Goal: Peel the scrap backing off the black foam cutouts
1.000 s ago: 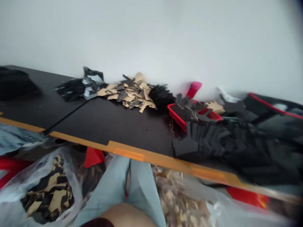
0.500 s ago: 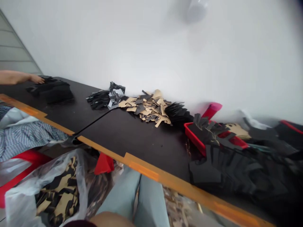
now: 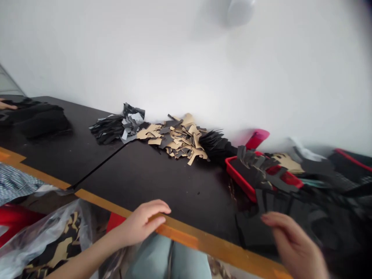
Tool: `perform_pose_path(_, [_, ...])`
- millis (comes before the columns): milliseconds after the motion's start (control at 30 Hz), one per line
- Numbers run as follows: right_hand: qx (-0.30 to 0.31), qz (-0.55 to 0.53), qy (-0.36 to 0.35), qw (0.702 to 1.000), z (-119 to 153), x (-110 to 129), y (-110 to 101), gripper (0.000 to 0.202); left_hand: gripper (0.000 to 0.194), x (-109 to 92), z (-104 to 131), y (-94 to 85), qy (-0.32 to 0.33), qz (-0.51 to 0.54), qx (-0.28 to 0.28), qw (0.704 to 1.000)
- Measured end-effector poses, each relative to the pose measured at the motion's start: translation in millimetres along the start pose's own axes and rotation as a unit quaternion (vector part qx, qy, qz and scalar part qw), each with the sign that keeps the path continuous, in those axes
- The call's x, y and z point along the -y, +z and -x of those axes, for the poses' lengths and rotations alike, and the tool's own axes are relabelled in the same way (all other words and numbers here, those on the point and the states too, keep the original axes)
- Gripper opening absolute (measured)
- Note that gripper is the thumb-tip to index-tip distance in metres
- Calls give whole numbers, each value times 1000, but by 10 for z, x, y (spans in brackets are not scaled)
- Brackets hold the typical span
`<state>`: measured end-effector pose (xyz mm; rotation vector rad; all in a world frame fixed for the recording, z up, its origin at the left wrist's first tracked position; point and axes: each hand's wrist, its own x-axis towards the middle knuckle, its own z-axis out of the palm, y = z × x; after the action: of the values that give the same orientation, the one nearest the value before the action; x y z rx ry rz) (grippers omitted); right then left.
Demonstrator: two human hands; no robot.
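My left hand (image 3: 148,221) hovers at the orange-taped front edge of the dark table, thumb and fingers apart, with nothing held. On the other side, my right hand (image 3: 296,240) hangs over the near edge of the black sheet pieces (image 3: 279,205), its fingers parted and slightly blurred. I cannot tell whether it touches them. Above those sheets is a red tray (image 3: 240,180) with dark cut pieces (image 3: 255,166) heaped in it. A pile of tan and grey cut scraps (image 3: 180,139) lies farther back, against the wall.
Black strips (image 3: 216,143) and dark-grey pieces (image 3: 107,128) flank the tan pile. Another person's hand (image 3: 6,105) rests on a black stack (image 3: 43,116) at far left. Below the table, a clear plastic bag (image 3: 84,224) holds scraps. A pink object (image 3: 258,137) stands behind the tray.
Both my hands have come into view, the left at the table edge and the right over the black sheets. The view has shifted, so the other person's hand sits farther left.
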<state>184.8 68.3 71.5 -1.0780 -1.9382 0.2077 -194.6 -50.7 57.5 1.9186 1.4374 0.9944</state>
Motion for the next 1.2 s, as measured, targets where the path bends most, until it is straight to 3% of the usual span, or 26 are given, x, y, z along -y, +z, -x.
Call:
perform_pose_path(167, [194,-80,-112,971,-287,473,950,19,23,384,66,-279,14,-125,-91,988])
perform_pose_path(300, [288,-108,-143,941,-341,723,1369,17,24,598,204,-386,-8,-216,-139,967])
perform_pose_path(400, [298,-107,-151,936,-344,725,1482,17,25,746,323,-415,-25,-262,-148,953])
perform_pose_path(600, [238,-68,-142,958,-306,569,1594,16,24,996,384,-269,0,-342,-192,920])
perform_pose_path(933, [138,-66,-119,981,-153,400,1782,17,30,1106,370,-226,29,-380,-192,905])
perform_pose_path(1200, [131,-87,-104,982,-106,372,1824,19,29,1181,371,-217,61,-409,-191,890])
